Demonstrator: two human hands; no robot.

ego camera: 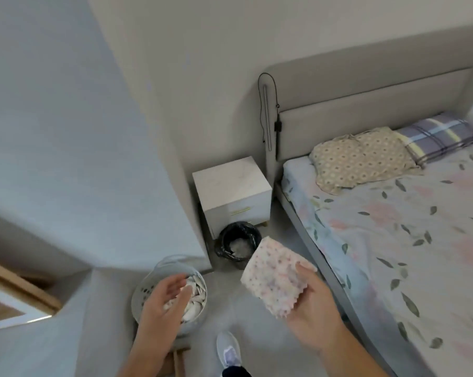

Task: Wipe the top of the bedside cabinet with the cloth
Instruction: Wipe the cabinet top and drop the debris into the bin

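The white bedside cabinet (231,183) stands in the corner between the wall and the bed, its marble-look top bare. My right hand (313,308) holds a folded cloth (274,276), pale with small pink and purple spots, raised in the air well in front of the cabinet. My left hand (163,303) hovers with its fingers apart and nothing in it, over a white basket.
A black-lined waste bin (236,244) sits on the floor right in front of the cabinet. A white perforated basket (141,292) holding light items stands at lower left. The bed (393,227) with pillows fills the right side. My shoe (228,352) is on the grey floor.
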